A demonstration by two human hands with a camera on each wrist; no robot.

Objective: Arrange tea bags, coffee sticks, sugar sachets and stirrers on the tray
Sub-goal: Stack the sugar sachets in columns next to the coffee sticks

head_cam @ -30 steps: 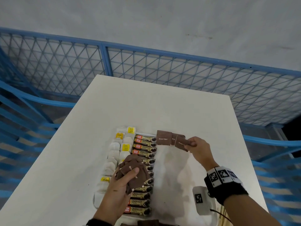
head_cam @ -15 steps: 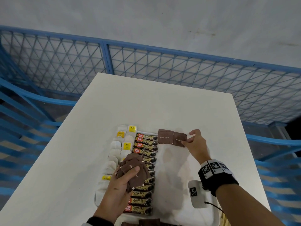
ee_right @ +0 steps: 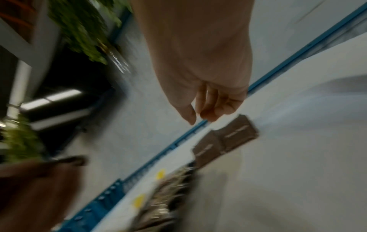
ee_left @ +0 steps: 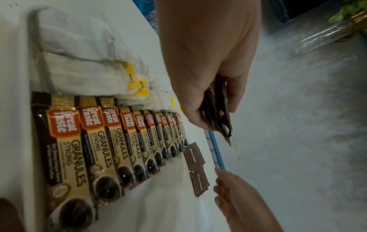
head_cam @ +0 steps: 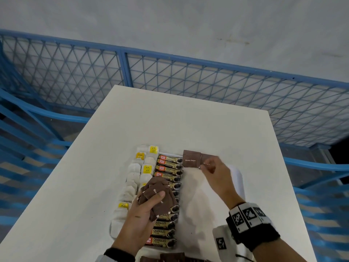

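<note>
Fanning a bundle of brown sugar sachets (head_cam: 156, 197), your left hand (head_cam: 140, 216) has its fingers (head_cam: 160, 195) and thumb curled round the stack above the row of coffee sticks (head_cam: 167, 188). Your right hand (head_cam: 217, 175) hovers at the second laid sachet (ee_left: 199, 182); its fingers (ee_right: 208, 108) hang loosely bent and close together with nothing between them in the right wrist view, though motion blur keeps you from telling whether a fingertip touches the paper.

Two sachets lie flat side by side at the far end of the white tray (head_cam: 239, 178), the first one (head_cam: 191, 158) just beside the top coffee stick. Left of the sticks sit the tea bags (head_cam: 143, 167) with yellow tags. More brown sachets (head_cam: 171, 257) show at the near edge of the tabletop (head_cam: 170, 120). No stirrers are clearly visible.

These sachets look light, thin and limp, so they will likely slide or flip easily. Pinch each by a sealed edge or corner, peel one from the fan, and press it flat in line. The tray's open stretch suggests most of the sugar is still to be laid.
</note>
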